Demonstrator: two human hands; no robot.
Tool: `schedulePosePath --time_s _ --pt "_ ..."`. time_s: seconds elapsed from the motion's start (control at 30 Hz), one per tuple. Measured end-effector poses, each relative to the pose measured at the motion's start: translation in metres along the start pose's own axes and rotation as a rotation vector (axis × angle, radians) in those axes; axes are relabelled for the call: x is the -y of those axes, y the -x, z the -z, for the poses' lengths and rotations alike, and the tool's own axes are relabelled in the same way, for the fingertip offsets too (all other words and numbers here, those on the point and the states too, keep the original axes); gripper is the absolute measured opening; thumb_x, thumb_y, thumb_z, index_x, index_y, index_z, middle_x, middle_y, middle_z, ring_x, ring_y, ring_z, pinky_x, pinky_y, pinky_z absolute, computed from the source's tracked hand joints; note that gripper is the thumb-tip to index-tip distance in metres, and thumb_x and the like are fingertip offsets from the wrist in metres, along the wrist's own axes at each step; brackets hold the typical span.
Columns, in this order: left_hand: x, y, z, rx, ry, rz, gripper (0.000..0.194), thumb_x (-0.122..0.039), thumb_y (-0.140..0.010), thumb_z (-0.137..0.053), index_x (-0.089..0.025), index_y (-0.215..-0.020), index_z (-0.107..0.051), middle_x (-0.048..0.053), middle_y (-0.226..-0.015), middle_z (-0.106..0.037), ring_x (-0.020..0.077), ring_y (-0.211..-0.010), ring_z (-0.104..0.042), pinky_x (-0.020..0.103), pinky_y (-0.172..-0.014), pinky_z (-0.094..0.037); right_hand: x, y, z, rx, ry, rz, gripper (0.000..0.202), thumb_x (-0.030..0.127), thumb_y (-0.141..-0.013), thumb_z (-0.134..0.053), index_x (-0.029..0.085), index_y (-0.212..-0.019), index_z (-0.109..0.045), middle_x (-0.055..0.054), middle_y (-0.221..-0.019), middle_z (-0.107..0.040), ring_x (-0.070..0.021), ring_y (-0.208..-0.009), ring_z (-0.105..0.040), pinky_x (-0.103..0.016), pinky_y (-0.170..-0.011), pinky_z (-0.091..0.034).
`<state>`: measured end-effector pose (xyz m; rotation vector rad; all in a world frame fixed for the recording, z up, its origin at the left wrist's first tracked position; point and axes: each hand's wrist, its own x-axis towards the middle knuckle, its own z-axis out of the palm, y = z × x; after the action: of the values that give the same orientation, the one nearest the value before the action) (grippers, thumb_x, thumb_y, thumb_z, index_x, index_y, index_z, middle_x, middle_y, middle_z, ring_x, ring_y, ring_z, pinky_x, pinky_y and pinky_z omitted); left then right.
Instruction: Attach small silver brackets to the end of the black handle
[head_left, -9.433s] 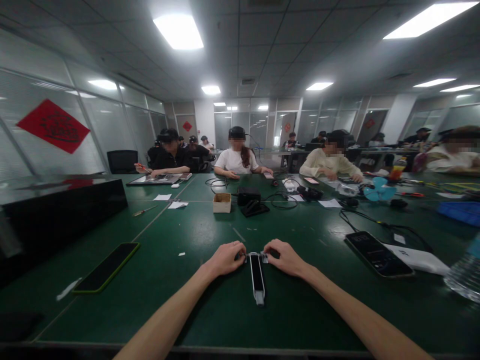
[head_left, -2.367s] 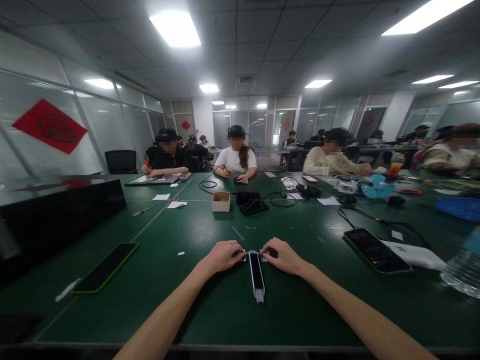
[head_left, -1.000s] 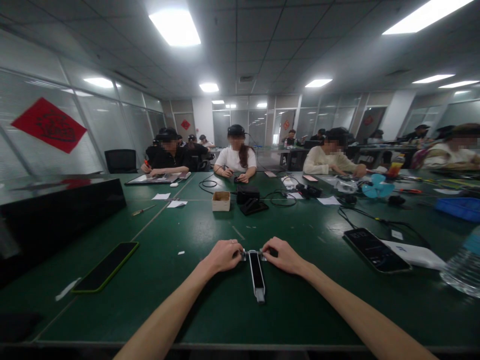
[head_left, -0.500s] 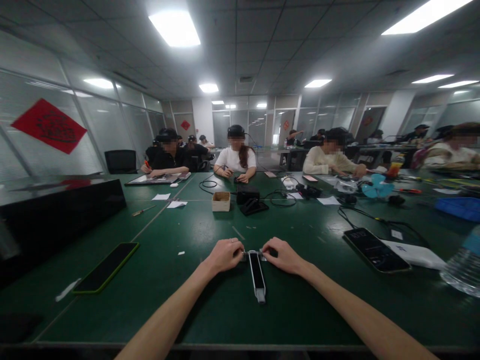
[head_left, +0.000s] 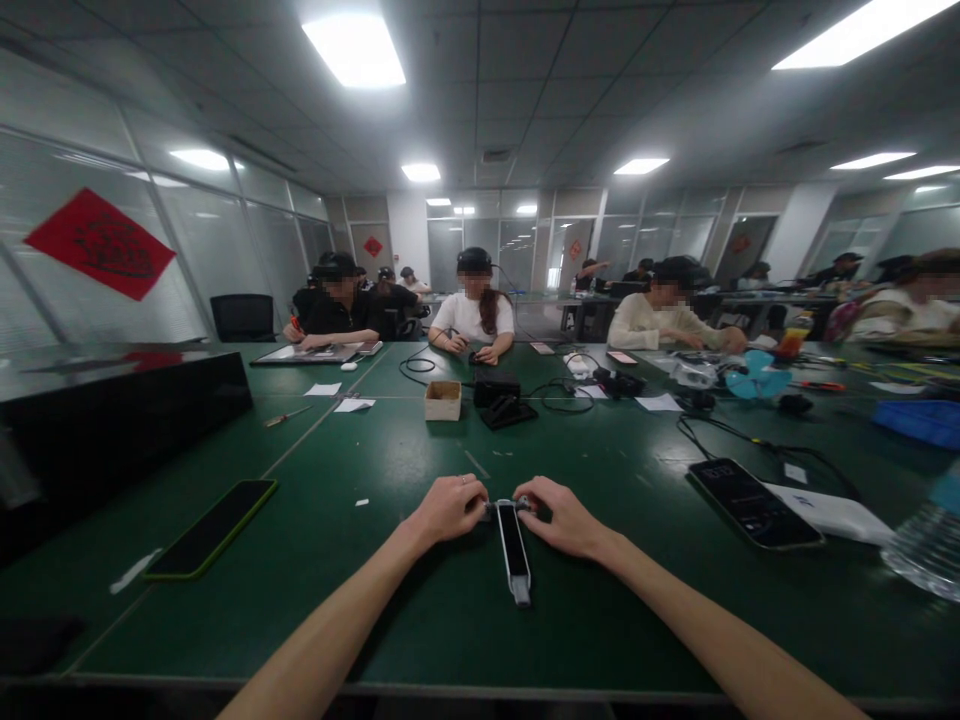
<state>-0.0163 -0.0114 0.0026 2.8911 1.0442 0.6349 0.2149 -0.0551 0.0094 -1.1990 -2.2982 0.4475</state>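
Note:
A slim white-and-black device (head_left: 514, 545) lies on the green table (head_left: 600, 640) in front of me, its narrow grey end pointing toward me. Small grey parts stick out on both sides of its far end. My left hand (head_left: 452, 508) is closed on the left part, with thumb and fingertips pinched together. On the other side, my right hand (head_left: 559, 512) has its fingers curled round the right part. The fingers hide most of both small parts.
A green-edged phone (head_left: 214, 530) lies left; a black phone (head_left: 754, 502), white power bank (head_left: 832, 512) and water bottle (head_left: 930, 540) are right. Ahead stand a small box (head_left: 442, 400) and black device (head_left: 496, 390). People sit across the table.
My right hand has shifted slightly left, closer to the device's far end, and its fingertips now cover more of the right part. My left hand has hardly moved.

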Motion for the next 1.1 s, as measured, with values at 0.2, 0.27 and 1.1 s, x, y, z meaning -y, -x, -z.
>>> schedulePosePath --time_s 0.2,0.27,1.1 --pt "0.006 0.0 -0.008 -0.033 0.025 0.018 0.017 -0.014 -0.081 -0.047 -0.016 -0.087 -0.062 0.003 -0.082 -0.062 0.0127 -0.071 -0.057 0.022 -0.068 -0.042 0.035 0.005 -0.013 0.13 0.108 0.246 0.018 0.037 -0.081 -0.059 0.021 -0.087 -0.066 -0.006 -0.098 -0.052 -0.0191 -0.09 -0.048 -0.034 -0.077 -0.043" --pt "0.008 0.0 -0.01 -0.039 0.025 0.028 0.017 -0.014 -0.081 -0.047 -0.016 -0.086 -0.063 0.003 -0.081 -0.062 0.0128 -0.071 -0.058 0.022 -0.068 -0.042 0.035 0.003 -0.014 0.121 0.128 0.239 0.013 0.032 -0.08 -0.061 0.019 -0.08 -0.066 -0.006 -0.096 -0.053 -0.0195 -0.091 -0.048 -0.034 -0.078 -0.043" --pt "0.011 0.002 -0.017 0.135 0.065 0.09 0.014 -0.016 -0.079 -0.049 -0.018 -0.085 -0.062 0.001 -0.081 -0.064 0.0146 -0.073 -0.06 0.024 -0.069 -0.044 -0.235 0.009 0.108 -0.164 0.684 -0.832 0.042 0.02 -0.08 -0.049 0.018 -0.121 -0.054 -0.019 -0.118 -0.049 -0.0326 -0.105 -0.051 -0.04 -0.081 -0.042"
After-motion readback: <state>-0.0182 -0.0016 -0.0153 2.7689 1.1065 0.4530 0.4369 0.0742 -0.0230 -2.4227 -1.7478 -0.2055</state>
